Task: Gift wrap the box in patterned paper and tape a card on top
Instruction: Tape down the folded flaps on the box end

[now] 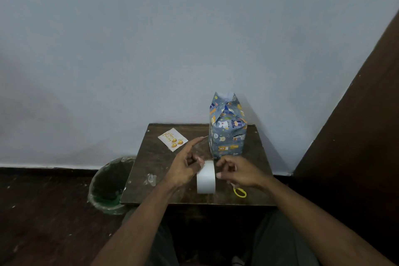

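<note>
My left hand (pixel 185 164) has a strip of clear tape (pixel 199 147) pulled up off the white tape roll (pixel 206 177), the free end pinched at my raised fingertips while the lower fingers curl against the side of the roll. My right hand (pixel 237 170) sits on the other side of the roll, fingers curled in toward it; it looks to be steadying the roll, though I cannot tell how firmly it grips. The roll stands on edge on the bench (pixel 155 170) between the two.

Just beyond my hands stands the box (pixel 226 131), upright in its patterned paper, with the top end gathered into a peak and, as far as I can judge, not yet flattened or taped. The card (pixel 172 139) lies flat to the left of it, apart from the box. The yellow-handled scissors (pixel 239 192) lie under my right wrist.

The risk I see: the loose strip could fold back and stick to itself or to my fingers. Reaching for the scissors means letting the roll go, so it could roll. The tall box could tip if I press the peak carelessly. A bin (pixel 108 183) stands on the floor to the left.
</note>
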